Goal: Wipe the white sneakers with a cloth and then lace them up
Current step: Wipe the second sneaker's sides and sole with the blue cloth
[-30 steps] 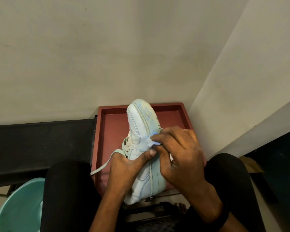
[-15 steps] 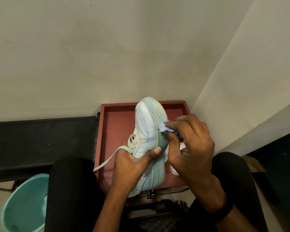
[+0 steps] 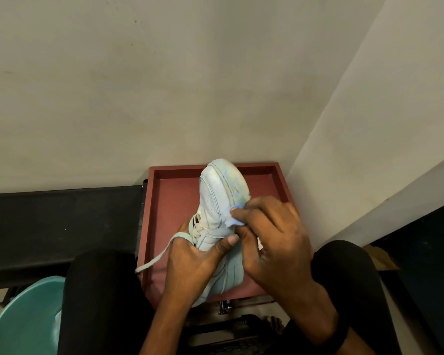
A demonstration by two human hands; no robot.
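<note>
Plainly, the sneaker is held over the red tray, turned on its side. Its long axis runs straight away from the person, with the toe toward the wall, the heel toward the lap and the sole facing right. The left hand grips the middle of the shoe, thumb laid across the upper, and a loose lace trails over the tray's left rim. The right hand pinches a small blue cloth against the sole's edge. From that hand the toe lies ahead along the same edge, so the next wipe probably runs forward, and the right hand is the nearer one.
</note>
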